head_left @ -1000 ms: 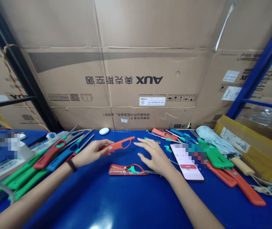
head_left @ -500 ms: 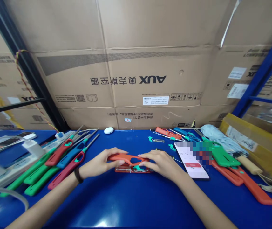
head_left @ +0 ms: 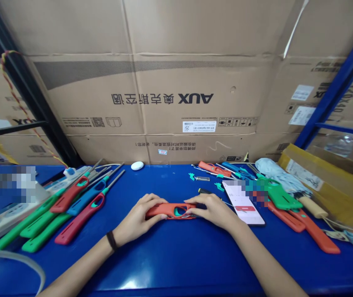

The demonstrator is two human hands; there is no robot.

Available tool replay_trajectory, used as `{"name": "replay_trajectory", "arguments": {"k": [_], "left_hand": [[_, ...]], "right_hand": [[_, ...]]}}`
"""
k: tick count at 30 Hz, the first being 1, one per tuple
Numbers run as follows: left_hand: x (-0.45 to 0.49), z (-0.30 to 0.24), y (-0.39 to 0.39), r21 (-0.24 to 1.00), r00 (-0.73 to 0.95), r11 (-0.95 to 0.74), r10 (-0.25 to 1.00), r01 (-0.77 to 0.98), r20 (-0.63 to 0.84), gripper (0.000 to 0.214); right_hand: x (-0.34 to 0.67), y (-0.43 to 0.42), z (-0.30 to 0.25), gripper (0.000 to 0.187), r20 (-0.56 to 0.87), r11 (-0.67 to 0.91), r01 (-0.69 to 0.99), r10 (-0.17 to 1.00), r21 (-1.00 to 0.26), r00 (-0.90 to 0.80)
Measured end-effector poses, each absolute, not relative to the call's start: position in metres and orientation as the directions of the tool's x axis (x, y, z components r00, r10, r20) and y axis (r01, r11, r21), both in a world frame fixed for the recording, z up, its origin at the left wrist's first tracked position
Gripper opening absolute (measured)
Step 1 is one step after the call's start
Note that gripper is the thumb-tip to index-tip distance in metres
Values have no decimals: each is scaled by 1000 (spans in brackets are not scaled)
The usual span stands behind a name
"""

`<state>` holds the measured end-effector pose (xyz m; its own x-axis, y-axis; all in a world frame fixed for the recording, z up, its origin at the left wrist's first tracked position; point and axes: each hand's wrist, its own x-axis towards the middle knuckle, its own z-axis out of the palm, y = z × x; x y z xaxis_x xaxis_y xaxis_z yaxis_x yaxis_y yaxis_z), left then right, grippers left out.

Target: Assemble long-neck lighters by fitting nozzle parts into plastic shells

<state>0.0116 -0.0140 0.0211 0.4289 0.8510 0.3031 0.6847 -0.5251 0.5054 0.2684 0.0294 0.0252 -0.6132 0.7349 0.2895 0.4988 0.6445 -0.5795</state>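
Note:
An orange lighter body point(head_left: 172, 210), two shell halves laid one on the other, rests on the blue table point(head_left: 170, 264) in front of me. My left hand point(head_left: 137, 218) is closed on its left end, thumb and fingers curled over it. On the right end my right hand point(head_left: 215, 211) presses down with bent fingers. A teal trigger part shows through the handle opening.
Finished long lighters point(head_left: 71, 206) in green, red and blue lie in a pile at left. A phone point(head_left: 244, 202) lies right of my hand, with loose orange and green shells point(head_left: 300, 220), small teal parts point(head_left: 218, 186) and a folded umbrella point(head_left: 283, 181) beyond. Cardboard boxes point(head_left: 164, 95) wall the back.
My left hand carried the upper orange shell down onto the lower shell on the table. Both hands then closed on the joined body and drew it slightly nearer.

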Motion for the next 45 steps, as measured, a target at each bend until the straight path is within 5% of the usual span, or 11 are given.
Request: {"name": "replay_trajectory", "arguments": {"k": [12, 16, 22, 26, 32, 39, 45], "left_hand": [[8, 24, -10, 230, 421, -630, 704, 742, 572, 16], [3, 35, -14, 54, 463, -657, 584, 752, 666, 15], [-2, 42, -17, -124, 566, -704, 440, 699, 697, 23], [-2, 34, -1, -66, 541, -668, 535, 741, 649, 19], [-20, 19, 34, 91, 365, -457, 801, 885, 475, 19], [-33, 15, 36, 93, 213, -338, 760, 936, 614, 24], [-34, 13, 34, 111, 266, -402, 764, 909, 588, 20]], "right_hand": [[262, 31, 19, 17, 564, 720, 312, 685, -620, -461], [259, 27, 24, 13, 657, 763, 241, 642, -600, -395], [254, 22, 29, 7, 647, 731, 212, 677, -649, -351], [255, 25, 23, 13, 631, 722, 286, 690, -629, -354], [275, 48, 26, 20, 462, 438, 755, 863, -488, -202], [309, 116, 46, 29, 217, 197, 941, 966, -276, -138], [313, 161, 48, 30, 110, 13, 978, 994, -208, 10]]}}
